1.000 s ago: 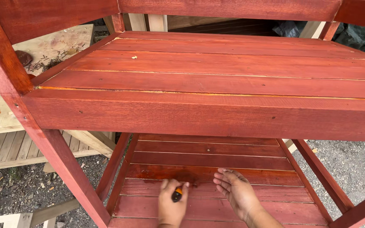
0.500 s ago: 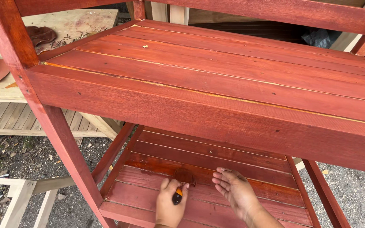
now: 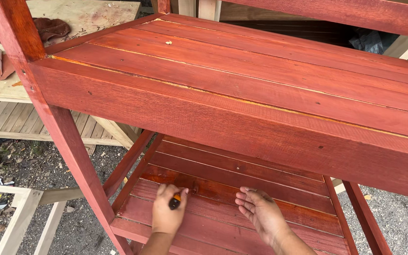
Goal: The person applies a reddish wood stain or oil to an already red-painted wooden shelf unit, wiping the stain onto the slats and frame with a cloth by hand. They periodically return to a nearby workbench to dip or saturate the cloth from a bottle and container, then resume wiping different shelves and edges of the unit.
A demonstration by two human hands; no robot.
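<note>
On the lower shelf (image 3: pixel 242 222) of the red-stained wooden rack, near its front-left corner, the left hand (image 3: pixel 167 213) is curled around a small brush (image 3: pixel 174 203); its dark handle with an orange band pokes out between thumb and fingers, the tip on a wet, darker slat. The right hand (image 3: pixel 262 212) lies just beside it toward the shelf's middle, palm down, fingers loosely spread on the slats. Above, the upper shelf (image 3: pixel 260 80) carries 1 small pale chip (image 3: pixel 168 42) near its back-left corner.
</note>
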